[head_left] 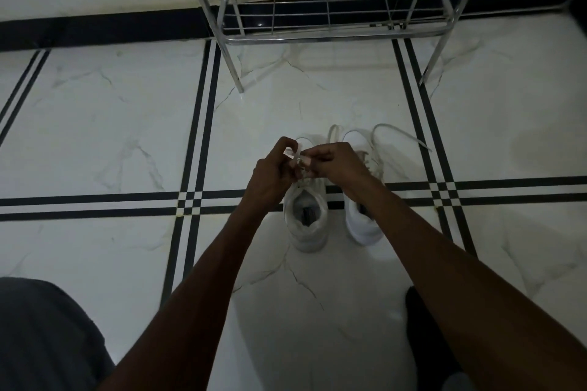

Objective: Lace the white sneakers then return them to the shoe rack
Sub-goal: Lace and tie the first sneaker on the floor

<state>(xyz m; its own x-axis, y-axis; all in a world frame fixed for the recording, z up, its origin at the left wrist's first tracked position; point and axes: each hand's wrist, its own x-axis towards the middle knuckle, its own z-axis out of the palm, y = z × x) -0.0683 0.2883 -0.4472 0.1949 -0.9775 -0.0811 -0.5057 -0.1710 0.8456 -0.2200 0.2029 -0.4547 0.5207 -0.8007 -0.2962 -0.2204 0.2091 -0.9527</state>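
Two white sneakers stand side by side on the tiled floor, heels toward me. Over the left sneaker (305, 225) both hands meet. My left hand (273, 172) pinches a white lace end (293, 152), and my right hand (337, 161) grips the other lace end close beside it. The front of that shoe is hidden under my hands. My right forearm partly covers the right sneaker (363, 230), whose loose white laces (397, 133) loop out beyond its toe. A metal shoe rack (330, 36) stands farther away against the wall, its lowest wire shelf bare.
The floor is white marble tile with black double stripes (197, 124) crossing under the shoes. A black skirting band runs along the wall. My grey-clad knee (44, 333) fills the lower left, and a dark foot shape (425, 336) lies at the lower right.
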